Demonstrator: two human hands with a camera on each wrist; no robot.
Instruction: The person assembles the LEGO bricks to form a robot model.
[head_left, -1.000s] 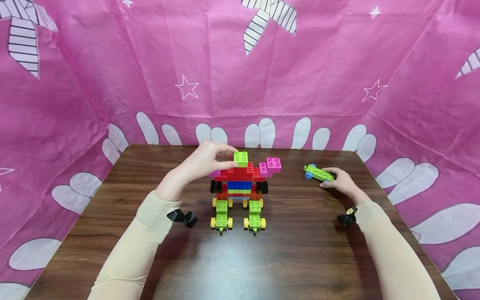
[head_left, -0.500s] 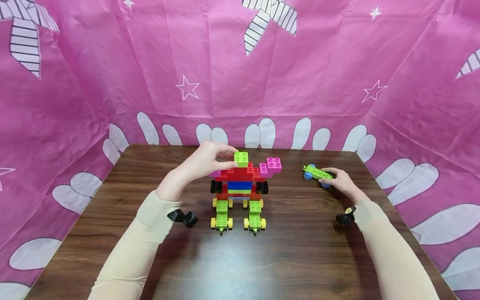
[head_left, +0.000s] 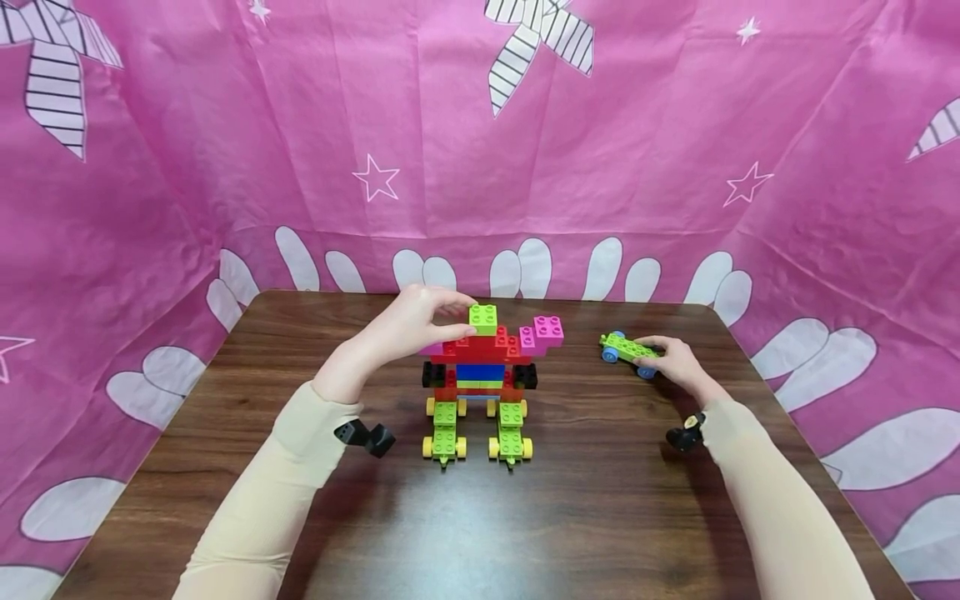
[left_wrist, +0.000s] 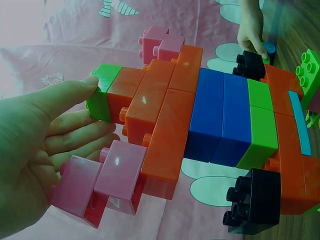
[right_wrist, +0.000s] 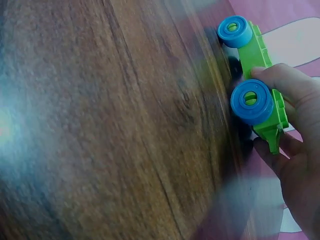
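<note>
A toy figure built of large building bricks stands upright mid-table, its red bricks (head_left: 480, 348) above blue ones (head_left: 480, 372). My left hand (head_left: 412, 321) pinches the light green brick (head_left: 483, 321) at its top between thumb and fingers. In the left wrist view, pink bricks (left_wrist: 120, 170) jut out beside the fingers, and black bricks (left_wrist: 262, 195) stick out lower down. Two green wheeled bases (head_left: 511, 442) with yellow wheels form the feet. At the right, my right hand (head_left: 681, 365) grips a green wheeled base (head_left: 628, 347) with blue wheels (right_wrist: 251, 101), thumb along its side.
The brown wooden table (head_left: 600, 517) carries both toys. A pink patterned cloth (head_left: 465, 192) hangs behind it and along both sides. Black wrist cameras (head_left: 367, 437) sit at the cuffs of both cream sleeves (head_left: 247, 500).
My right hand has shifted slightly left with the blue-wheeled base, whose near wheel now shows more fully. My left hand and the brick figure have stayed in place.
</note>
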